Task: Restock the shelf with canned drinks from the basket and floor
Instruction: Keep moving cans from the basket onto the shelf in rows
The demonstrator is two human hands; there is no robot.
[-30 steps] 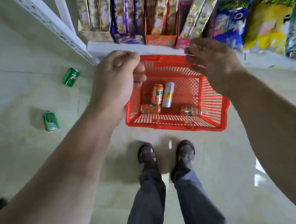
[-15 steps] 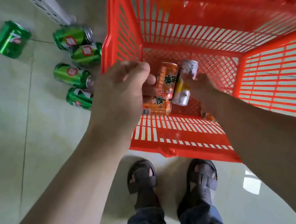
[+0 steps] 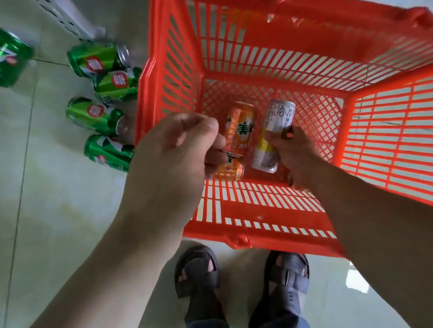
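While right hand [image 3: 293, 155] grips silver can [image 3: 273, 133] — left hand [image 3: 172, 163] on orange can [image 3: 240, 132]

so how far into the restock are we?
Nothing visibly shelved. In hand: right hand pinches the silver-yellow can, left hand touches the orange can in the basket. Left: another orange can, five green cans on the floor.

A second ago we stood upright with both hands hovering above the red slatted plastic basket [image 3: 289, 30]; since then we have bent low over it. Our right hand [image 3: 293, 155] now grips the silver-and-yellow slim can [image 3: 273, 133], and our left hand [image 3: 173, 165] has reached the orange drink can [image 3: 239, 129].
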